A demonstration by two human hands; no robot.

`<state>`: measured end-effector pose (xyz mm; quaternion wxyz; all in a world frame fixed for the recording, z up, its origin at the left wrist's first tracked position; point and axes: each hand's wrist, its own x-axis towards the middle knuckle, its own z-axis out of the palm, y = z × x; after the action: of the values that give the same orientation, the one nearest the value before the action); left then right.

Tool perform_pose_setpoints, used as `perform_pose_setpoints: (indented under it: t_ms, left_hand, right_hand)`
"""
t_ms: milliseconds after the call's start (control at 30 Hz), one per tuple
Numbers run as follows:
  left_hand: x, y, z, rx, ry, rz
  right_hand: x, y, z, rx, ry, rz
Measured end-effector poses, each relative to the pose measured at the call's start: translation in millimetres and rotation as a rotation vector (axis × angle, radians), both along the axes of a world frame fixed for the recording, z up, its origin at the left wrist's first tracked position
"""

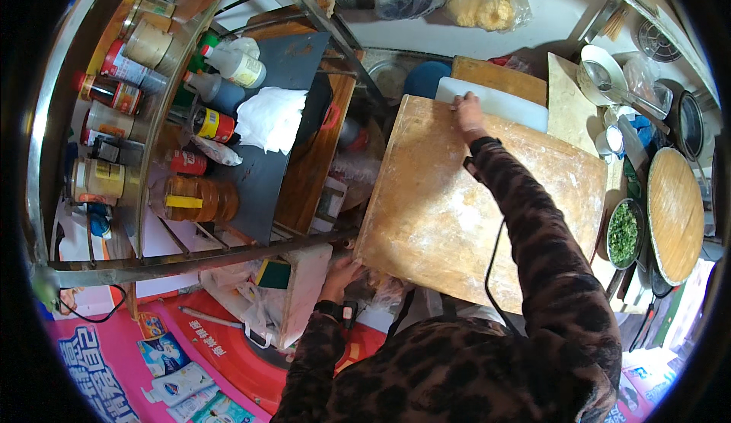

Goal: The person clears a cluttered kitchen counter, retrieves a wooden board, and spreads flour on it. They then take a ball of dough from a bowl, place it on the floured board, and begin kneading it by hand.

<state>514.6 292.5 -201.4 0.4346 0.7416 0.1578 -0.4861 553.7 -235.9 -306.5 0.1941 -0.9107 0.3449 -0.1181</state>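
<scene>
A large floured wooden board (422, 194) lies before me. My right hand (469, 113) reaches over its far edge, fingers curled at the top edge of a white cutting board (514, 105); whether they grip it or the wooden board is not plain. Behind the white board stands a brown wooden board (499, 80). At the near left corner of the floured board is my left hand (342, 274), its fingertips at the corner and partly hidden, so its hold cannot be told.
At left, a metal rack (200, 256) holds jars, bottles and a white cloth (271, 119). To the right are a bowl of chopped greens (625, 233), a round wooden lid (675, 216) and a white bowl with a strainer (591, 63). Plastic bags (485, 0) hang at the back.
</scene>
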Motion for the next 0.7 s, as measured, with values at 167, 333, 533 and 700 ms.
perform_pose_setpoints:
  t_ms: [167,333,533,700]
  left_hand:
    - [13.4,6.1,-12.1,0.107,-0.052,-0.113]
    - [31.3,-3.4,-28.5,0.219,-0.164,-0.279]
    - [17.7,-56.7,17.5,0.533,-0.765,-0.897]
    - [18.7,-133.9,33.0,0.337,-0.982,-1.199]
  right_hand:
    - [27.9,28.6,6.8,-0.001,0.012,0.329]
    - [16.5,37.2,-1.2,-0.236,-0.011,0.256]
    - [-138.5,-50.7,14.7,-0.158,0.181,0.016]
    - [-276.0,-112.4,28.0,-0.178,0.322,-0.179]
